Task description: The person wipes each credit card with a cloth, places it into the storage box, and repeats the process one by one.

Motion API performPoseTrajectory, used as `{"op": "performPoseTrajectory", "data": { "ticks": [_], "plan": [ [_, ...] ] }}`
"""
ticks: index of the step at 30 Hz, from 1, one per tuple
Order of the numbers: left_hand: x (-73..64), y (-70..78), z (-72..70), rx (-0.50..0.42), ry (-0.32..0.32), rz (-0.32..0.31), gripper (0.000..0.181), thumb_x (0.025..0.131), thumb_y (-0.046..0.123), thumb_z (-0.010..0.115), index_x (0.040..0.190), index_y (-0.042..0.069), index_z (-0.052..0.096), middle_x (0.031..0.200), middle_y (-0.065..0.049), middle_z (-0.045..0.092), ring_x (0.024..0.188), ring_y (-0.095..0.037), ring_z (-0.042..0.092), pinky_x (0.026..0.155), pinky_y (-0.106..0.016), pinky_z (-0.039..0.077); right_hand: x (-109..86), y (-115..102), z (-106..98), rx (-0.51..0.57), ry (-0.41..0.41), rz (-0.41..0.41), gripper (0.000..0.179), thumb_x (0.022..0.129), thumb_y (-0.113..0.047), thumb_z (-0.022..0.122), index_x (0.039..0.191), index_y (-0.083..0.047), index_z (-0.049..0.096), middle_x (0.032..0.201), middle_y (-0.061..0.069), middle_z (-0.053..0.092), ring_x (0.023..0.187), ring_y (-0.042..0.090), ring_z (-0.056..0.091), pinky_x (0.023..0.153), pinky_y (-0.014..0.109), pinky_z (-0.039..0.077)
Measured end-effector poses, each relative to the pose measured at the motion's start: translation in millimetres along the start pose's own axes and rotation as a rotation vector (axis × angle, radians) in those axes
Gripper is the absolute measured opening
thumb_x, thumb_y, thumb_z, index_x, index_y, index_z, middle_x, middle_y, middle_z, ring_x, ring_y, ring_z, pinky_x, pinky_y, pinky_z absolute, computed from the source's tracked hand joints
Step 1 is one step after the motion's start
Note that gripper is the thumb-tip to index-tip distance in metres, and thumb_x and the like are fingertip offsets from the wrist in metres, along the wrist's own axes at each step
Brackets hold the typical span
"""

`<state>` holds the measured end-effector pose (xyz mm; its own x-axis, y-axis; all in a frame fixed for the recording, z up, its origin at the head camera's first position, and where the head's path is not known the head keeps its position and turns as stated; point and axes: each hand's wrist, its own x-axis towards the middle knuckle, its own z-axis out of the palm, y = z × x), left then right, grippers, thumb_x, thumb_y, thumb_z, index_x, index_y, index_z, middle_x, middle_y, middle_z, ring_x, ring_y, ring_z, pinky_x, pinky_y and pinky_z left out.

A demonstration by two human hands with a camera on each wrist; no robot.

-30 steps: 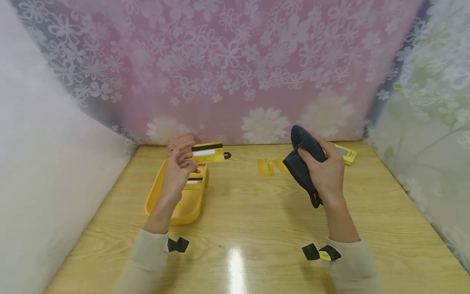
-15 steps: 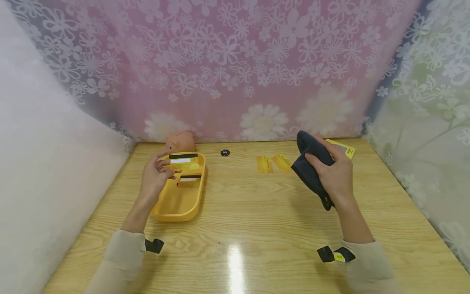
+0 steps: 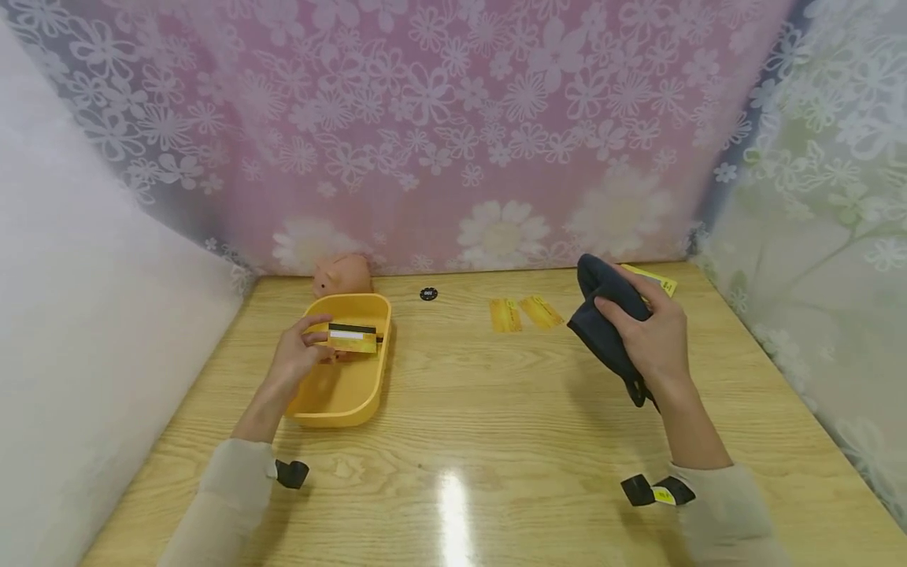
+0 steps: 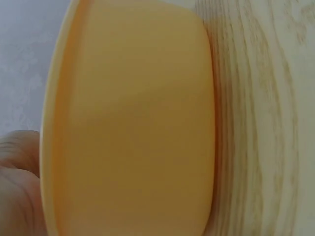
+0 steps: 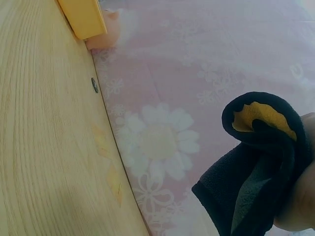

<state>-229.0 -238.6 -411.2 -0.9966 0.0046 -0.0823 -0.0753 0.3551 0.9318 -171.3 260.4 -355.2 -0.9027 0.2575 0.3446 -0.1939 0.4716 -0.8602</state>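
My left hand [image 3: 294,354] reaches over the yellow tray [image 3: 343,412] and pinches the left edge of a yellow card [image 3: 352,338] with a black stripe and a white strip. Another card lies in the tray, mostly hidden behind the held one. In the left wrist view the tray's outer wall [image 4: 138,118] fills the middle, with part of the hand beyond its rim. My right hand [image 3: 655,339] grips a folded dark navy cloth [image 3: 605,323] above the right side of the table. The right wrist view shows a yellow patch [image 5: 266,118] inside the cloth's fold.
A pink piggy bank [image 3: 343,274] stands behind the tray. Farther right on the wooden table [image 3: 453,409] lie a black chip [image 3: 428,294] and two golden cards [image 3: 505,315]. A yellow box [image 3: 652,279] sits at the back right, partly behind my right hand. Patterned curtain hangs along the back edge.
My left hand has carried the card left and down from beside the tray's far end into the space over the tray. My right hand, still gripping the cloth, has shifted slightly right.
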Motion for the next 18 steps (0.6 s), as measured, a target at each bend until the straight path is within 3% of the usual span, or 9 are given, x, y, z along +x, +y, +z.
{"op": "performPoseTrajectory", "data": {
  "ticks": [3,8,14,18],
  "plan": [
    [3.9,-2.6,2.8,0.012,-0.025,-0.007,0.066,0.095,-0.013,0.059,0.157,-0.001,0.041,0.144,-0.034,0.048,0.105,-0.032,0.069,0.087,-0.040,0.063,-0.3,-2.8,1.2,0.009,0.002,-0.017,0.055,0.095,-0.031,0.078,0.147,-0.034,0.061,0.145,0.005,0.058,0.109,0.008,0.060,0.075,0.010,0.053],
    [6.9,-5.1,7.3,0.019,-0.055,-0.031,0.067,0.096,-0.013,0.058,0.158,0.001,0.039,0.147,-0.034,0.046,0.126,-0.041,0.057,0.090,-0.039,0.062,-0.5,-3.6,3.6,0.014,-0.012,-0.026,0.055,0.096,-0.032,0.078,0.148,-0.031,0.061,0.144,0.007,0.058,0.103,0.005,0.060,0.072,0.011,0.054],
    [8.7,-7.9,8.8,0.072,-0.071,-0.048,0.066,0.098,-0.010,0.058,0.160,-0.002,0.034,0.144,-0.036,0.049,0.108,-0.039,0.069,0.089,-0.042,0.063,-1.3,-2.7,4.3,0.023,-0.030,-0.023,0.055,0.096,-0.032,0.078,0.148,-0.032,0.061,0.145,0.010,0.058,0.099,0.005,0.062,0.071,0.012,0.056],
    [8.5,-7.6,7.1,0.069,-0.110,-0.053,0.070,0.100,-0.006,0.060,0.162,-0.003,0.028,0.148,-0.039,0.044,0.111,-0.039,0.069,0.093,-0.045,0.062,-2.4,-3.0,4.9,0.048,-0.051,-0.002,0.055,0.096,-0.033,0.078,0.148,-0.032,0.060,0.146,0.011,0.058,0.099,0.004,0.063,0.072,0.013,0.057]
  ]
}}
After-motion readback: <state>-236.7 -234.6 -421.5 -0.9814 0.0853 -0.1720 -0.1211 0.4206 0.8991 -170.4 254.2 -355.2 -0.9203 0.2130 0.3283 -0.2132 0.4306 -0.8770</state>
